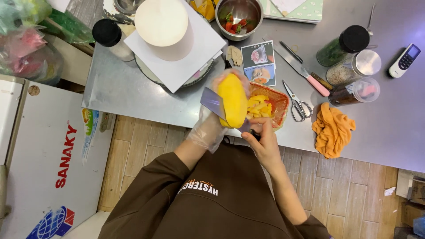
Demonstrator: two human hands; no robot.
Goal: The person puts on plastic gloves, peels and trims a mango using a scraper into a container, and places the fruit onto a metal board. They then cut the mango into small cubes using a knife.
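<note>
My left hand (pixel 208 126), in a clear plastic glove, holds a peeled yellow mango (pixel 233 101) upright in front of my chest. My right hand (pixel 263 137), bare, grips the handle of a knife (pixel 212 102) whose wide blade passes behind the mango and sticks out on its left side. Just beyond the mango an orange basket (pixel 281 105) on the steel table holds cut yellow mango pieces (pixel 258 106).
On the steel table (pixel 133 93): a white round cake (pixel 163 26) on a white board, a steel bowl of strawberries (pixel 239 18), scissors (pixel 299 104), a pink-handled knife (pixel 303 73), an orange cloth (pixel 333 129), three jars (pixel 354 66), picture cards (pixel 258 63), a remote (pixel 405 59). A white chest freezer (pixel 48 163) stands left.
</note>
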